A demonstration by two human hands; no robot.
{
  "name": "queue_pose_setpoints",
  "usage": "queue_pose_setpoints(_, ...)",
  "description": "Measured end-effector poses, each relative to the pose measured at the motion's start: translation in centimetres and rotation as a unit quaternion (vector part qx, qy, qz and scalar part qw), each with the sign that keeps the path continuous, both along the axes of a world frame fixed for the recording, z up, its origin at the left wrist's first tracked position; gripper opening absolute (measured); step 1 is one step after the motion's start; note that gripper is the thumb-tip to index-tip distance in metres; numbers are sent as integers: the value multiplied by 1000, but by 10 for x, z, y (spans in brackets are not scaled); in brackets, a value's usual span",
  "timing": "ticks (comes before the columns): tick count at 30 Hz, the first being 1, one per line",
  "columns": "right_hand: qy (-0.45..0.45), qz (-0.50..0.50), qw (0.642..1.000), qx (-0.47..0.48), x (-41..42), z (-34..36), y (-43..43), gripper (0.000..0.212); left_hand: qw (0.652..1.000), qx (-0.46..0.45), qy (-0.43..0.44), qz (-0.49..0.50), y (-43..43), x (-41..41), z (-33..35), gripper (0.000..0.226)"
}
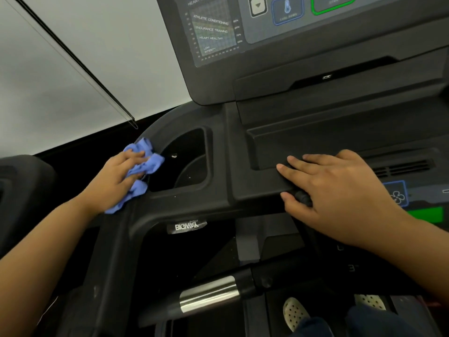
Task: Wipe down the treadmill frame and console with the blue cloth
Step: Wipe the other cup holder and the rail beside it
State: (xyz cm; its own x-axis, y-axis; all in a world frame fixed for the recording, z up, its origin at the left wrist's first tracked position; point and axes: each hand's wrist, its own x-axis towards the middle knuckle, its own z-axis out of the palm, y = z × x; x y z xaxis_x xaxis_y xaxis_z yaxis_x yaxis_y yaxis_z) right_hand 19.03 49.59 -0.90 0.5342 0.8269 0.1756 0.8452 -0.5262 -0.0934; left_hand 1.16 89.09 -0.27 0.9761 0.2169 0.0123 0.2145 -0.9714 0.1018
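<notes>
My left hand (pixel 116 177) holds the crumpled blue cloth (pixel 143 166) and presses it against the left rim of the black treadmill frame (pixel 184 203), beside the cup holder recess (pixel 187 161). My right hand (pixel 340 188) lies flat with straight fingers on the ledge below the console tray (pixel 315 142), its thumb hanging over the front edge. The console screen (pixel 243 27) rises at the top, showing a heart-rate chart and buttons.
A chrome-banded handlebar (pixel 209 294) crosses below the frame. My shoes (pixel 295 312) stand on the treadmill deck at the bottom. A vent grille (pixel 401 167) and a fan button (pixel 397 194) sit right of my right hand. A white wall (pixel 73 69) fills the left background.
</notes>
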Motion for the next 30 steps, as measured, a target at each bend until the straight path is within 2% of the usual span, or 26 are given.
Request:
queue_pose_setpoints(4, 1, 4, 1000, 5, -2, -1, 0, 59, 997, -57, 3, 46, -27, -56, -6, 56)
queue_pose_setpoints(8, 4, 13, 1000, 21, -3, -4, -1, 57, 996, -68, 17, 50, -49, -79, -5, 58)
queue_pose_setpoints(20, 10, 37, 999, 31, -2, -5, -2, 57, 998, -58, 31, 18, 13, 5, -3, 49)
queue_pose_setpoints(23, 9, 32, 999, 28, -2, -5, -1, 57, 998, -38, 38, -35, 31, 39, -1, 47)
queue_pose_setpoints(26, 8, 30, 999, 22, -1, -4, 0, 57, 992, 2, 67, -104, 48, 77, 3, 54)
queue_pose_setpoints(30, 9, 29, 999, 22, -1, -3, 1, 56, 960, 94, 105, -243, 52, 126, 13, 59)
